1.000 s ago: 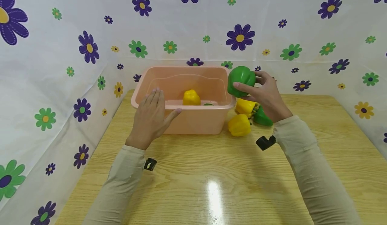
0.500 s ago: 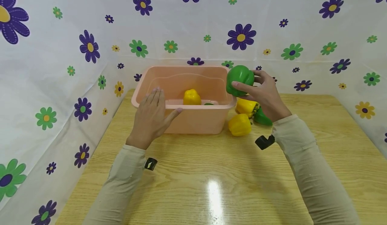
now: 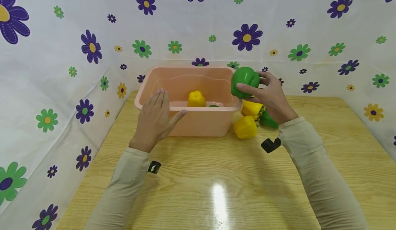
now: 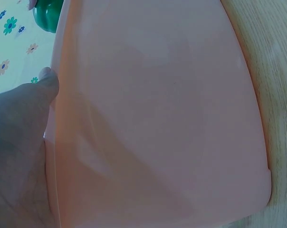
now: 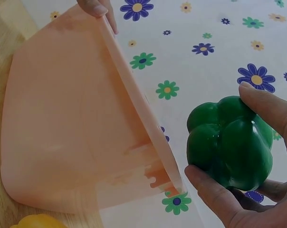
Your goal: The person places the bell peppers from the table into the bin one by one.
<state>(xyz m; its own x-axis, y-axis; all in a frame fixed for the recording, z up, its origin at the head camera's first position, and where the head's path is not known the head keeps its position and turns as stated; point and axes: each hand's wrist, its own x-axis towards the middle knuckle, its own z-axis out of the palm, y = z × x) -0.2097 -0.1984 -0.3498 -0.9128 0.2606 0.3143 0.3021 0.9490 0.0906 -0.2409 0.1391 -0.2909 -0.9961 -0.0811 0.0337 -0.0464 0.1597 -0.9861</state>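
Observation:
A green bell pepper (image 3: 245, 81) is gripped by my right hand (image 3: 272, 97), raised by the right end of the pink plastic tub (image 3: 198, 121). In the right wrist view, thumb and fingers curl around the green bell pepper (image 5: 231, 142), clear of the tub's rim. My left hand (image 3: 151, 120) lies flat over the tub's front rim at the left, fingers straight and thumb spread. Inside the tub sit a yellow bell pepper (image 3: 196, 99) and a small piece of something green (image 3: 213, 106), mostly hidden by the front wall.
On the wooden table (image 3: 198, 175), right of the tub, lie a yellow bell pepper (image 3: 245, 127), another yellow pepper (image 3: 252, 109) behind it and a green pepper (image 3: 268, 119), partly covered by the right hand. A flower-patterned cloth (image 3: 191, 23) hangs behind and at the left.
The right hand has shifted very slightly left with the green bell pepper. The left hand stays on the tub's rim.

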